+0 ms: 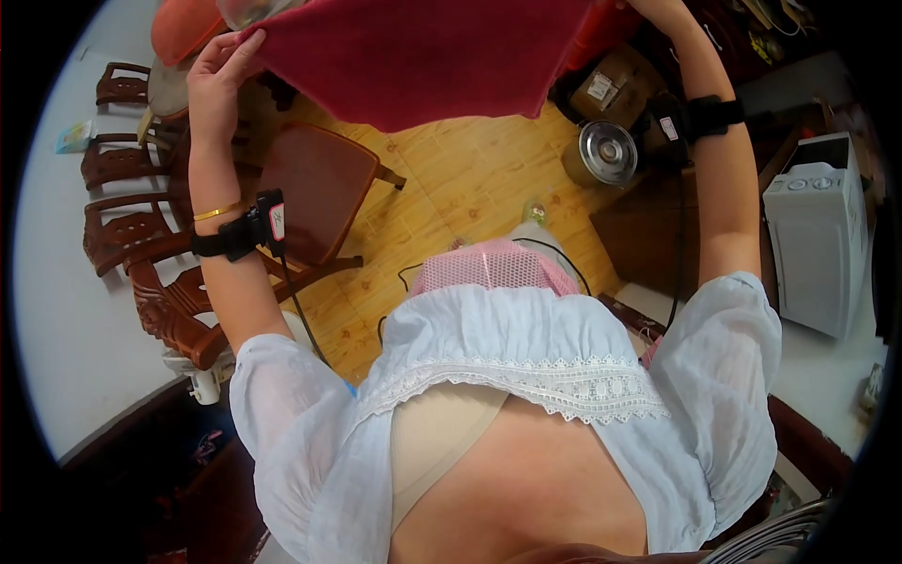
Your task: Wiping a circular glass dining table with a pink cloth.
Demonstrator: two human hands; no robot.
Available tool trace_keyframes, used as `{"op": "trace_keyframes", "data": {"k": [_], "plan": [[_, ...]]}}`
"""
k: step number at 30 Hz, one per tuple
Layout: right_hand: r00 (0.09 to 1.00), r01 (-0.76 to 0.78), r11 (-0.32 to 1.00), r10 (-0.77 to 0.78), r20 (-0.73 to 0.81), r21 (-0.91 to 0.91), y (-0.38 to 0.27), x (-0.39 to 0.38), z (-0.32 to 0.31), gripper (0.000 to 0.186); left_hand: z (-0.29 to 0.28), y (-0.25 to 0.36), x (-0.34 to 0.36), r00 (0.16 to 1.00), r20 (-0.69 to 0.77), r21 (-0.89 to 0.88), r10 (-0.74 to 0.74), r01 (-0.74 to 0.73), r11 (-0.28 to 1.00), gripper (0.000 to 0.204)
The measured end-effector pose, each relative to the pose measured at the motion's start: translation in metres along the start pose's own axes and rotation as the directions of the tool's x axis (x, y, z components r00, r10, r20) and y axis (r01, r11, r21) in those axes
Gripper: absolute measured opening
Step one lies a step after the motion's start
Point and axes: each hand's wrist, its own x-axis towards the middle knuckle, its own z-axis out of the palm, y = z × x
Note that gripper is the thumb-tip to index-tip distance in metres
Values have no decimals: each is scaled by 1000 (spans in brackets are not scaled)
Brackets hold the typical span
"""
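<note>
A dark red cloth [423, 61] is stretched out between my raised arms at the top of the view, its lower edge hanging over the floor. My left hand [221, 70] pinches the cloth's left corner between thumb and fingers. At the upper right, my right hand [658, 11] is partly cut off by the view's edge; its fingertips meet the cloth's other end, though the grip itself is mostly out of sight. A pink mesh basket or bag [493, 268] sits low in front of my body.
Wooden chairs [319, 188] line the left side. A lidded metal pot [606, 155] and a cardboard box [615, 86] stand at the right on the tiled floor [451, 179]. A white appliance [817, 235] is farther right. Dark cables run from the wrist straps [246, 233].
</note>
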Motion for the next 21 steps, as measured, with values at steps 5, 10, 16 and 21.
{"op": "trace_keyframes", "data": {"k": [5, 10, 16, 21], "plan": [[996, -69, 996, 72, 48, -64, -8, 6, -5, 23, -5, 7, 5, 999, 28, 66, -39, 37, 997, 18], [995, -84, 990, 90, 51, -110, -25, 14, -7, 22, -22, 4, 22, 989, 119, 38, -85, 81, 996, 20], [998, 43, 995, -46, 38, 87, -18, 33, -19, 1, -9, 23, 23, 991, 131, -9, -4, 5, 1000, 19], [997, 58, 998, -58, 56, 4, -27, 38, -19, 15, 10, 58, 15, 996, 87, 56, -16, 11, 998, 16]]}}
